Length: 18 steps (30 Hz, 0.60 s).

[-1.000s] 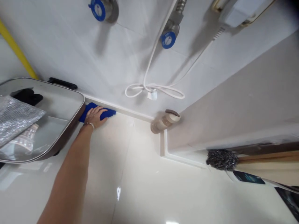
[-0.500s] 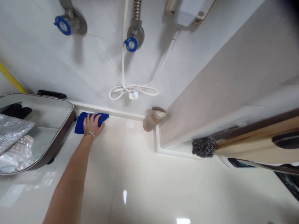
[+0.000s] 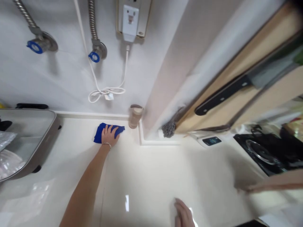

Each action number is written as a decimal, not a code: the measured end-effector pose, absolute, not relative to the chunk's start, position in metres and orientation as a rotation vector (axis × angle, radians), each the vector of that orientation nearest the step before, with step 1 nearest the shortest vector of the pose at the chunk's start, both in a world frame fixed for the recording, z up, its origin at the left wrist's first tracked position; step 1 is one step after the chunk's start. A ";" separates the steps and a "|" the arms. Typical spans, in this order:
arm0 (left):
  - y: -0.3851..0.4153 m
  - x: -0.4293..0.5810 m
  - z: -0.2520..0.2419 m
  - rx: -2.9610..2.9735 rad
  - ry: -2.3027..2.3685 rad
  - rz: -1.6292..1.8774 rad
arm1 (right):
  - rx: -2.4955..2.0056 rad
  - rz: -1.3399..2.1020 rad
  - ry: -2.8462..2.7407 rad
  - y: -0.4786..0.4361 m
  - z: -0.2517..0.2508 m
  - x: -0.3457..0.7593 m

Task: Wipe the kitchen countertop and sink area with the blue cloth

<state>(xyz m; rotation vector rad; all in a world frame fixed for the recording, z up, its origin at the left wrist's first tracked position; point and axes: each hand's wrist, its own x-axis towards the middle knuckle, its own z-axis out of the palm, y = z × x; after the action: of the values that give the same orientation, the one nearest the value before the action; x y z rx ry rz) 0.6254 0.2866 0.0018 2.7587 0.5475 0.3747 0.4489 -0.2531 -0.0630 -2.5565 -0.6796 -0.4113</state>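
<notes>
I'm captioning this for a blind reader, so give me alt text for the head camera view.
A person's left hand presses a blue cloth flat on a glossy cream counter near the wall, beside a small jar. Their right hand rests at the lower edge. A metal pan sits to the left, and a stove to the right.

Blue cloth (image 3: 99, 134) on glossy counter (image 3: 146, 176)

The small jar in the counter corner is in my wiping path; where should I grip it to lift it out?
Grip the jar around its body below the lid, coming from the front left. The wall stands behind it and the raised ledge to its right, so only that side is open.
</notes>
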 end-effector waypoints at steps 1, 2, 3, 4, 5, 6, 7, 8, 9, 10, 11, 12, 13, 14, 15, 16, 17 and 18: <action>0.276 0.620 0.001 2.776 0.508 0.373 | -2.561 -0.398 -0.688 -0.250 -0.058 0.448; 0.264 0.615 0.000 2.791 0.470 0.378 | -2.555 -0.388 -0.673 -0.247 -0.053 0.447; 0.250 0.609 -0.001 2.802 0.434 0.387 | -2.544 -0.377 -0.643 -0.243 -0.049 0.447; 0.234 0.604 -0.002 2.809 0.396 0.394 | -2.529 -0.369 -0.618 -0.240 -0.044 0.446; 0.217 0.599 -0.003 2.811 0.355 0.398 | -2.513 -0.362 -0.597 -0.237 -0.041 0.445; 0.199 0.594 -0.003 2.809 0.315 0.396 | -2.499 -0.358 -0.584 -0.234 -0.038 0.445; 0.181 0.589 -0.003 2.805 0.280 0.388 | -2.486 -0.360 -0.580 -0.233 -0.036 0.445; 0.164 0.584 -0.003 2.798 0.259 0.378 | -2.475 -0.365 -0.580 -0.231 -0.035 0.445; 0.147 0.578 -0.003 2.789 0.253 0.370 | -2.465 -0.372 -0.582 -0.231 -0.035 0.445; 0.132 0.572 -0.003 2.779 0.256 0.370 | -2.456 -0.381 -0.585 -0.231 -0.034 0.445; 0.119 0.565 -0.003 2.770 0.247 0.371 | -2.449 -0.390 -0.588 -0.231 -0.035 0.445; 0.107 0.557 -0.002 2.762 0.222 0.370 | -2.442 -0.398 -0.592 -0.232 -0.035 0.445; 0.096 0.548 -0.002 2.755 0.180 0.365 | -2.434 -0.405 -0.597 -0.233 -0.036 0.445; 0.086 0.538 -0.002 2.748 0.125 0.353 | -2.425 -0.411 -0.604 -0.234 -0.037 0.446; 0.078 0.529 -0.002 2.741 0.071 0.336 | -2.414 -0.415 -0.612 -0.235 -0.038 0.446; 0.070 0.518 -0.002 2.734 0.030 0.318 | -2.402 -0.421 -0.623 -0.236 -0.039 0.446; 0.062 0.508 -0.002 2.727 0.004 0.302 | -2.391 -0.426 -0.632 -0.237 -0.041 0.446; 0.054 0.497 -0.002 2.722 -0.015 0.287 | -2.382 -0.431 -0.639 -0.239 -0.042 0.446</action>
<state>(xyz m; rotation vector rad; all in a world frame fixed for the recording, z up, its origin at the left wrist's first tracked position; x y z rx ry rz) 0.4974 0.0540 -0.0018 2.7218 -0.0146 0.2875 0.4460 -0.2385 -0.0424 -2.3822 -0.6393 -0.4308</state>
